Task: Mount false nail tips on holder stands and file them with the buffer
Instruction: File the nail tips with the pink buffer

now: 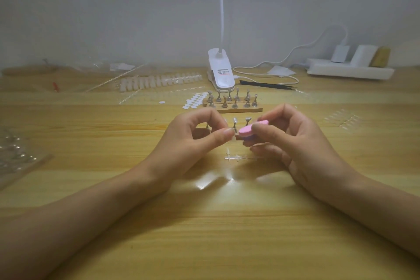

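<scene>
Left hand (200,137) pinches a tiny nail tip (233,136) (hard to make out); right hand (295,141) pinches a pink buffer (246,132) against it, holder stands (234,100) beyond.

Plain grey wall (136,7) behind a pale wooden desk (204,234). Straight beyond the grip stands a white clip lamp (221,73), neck rising out of view; a power strip (350,70) lies beyond, far right. Glare (218,182) falls nearer than the grip.
</scene>
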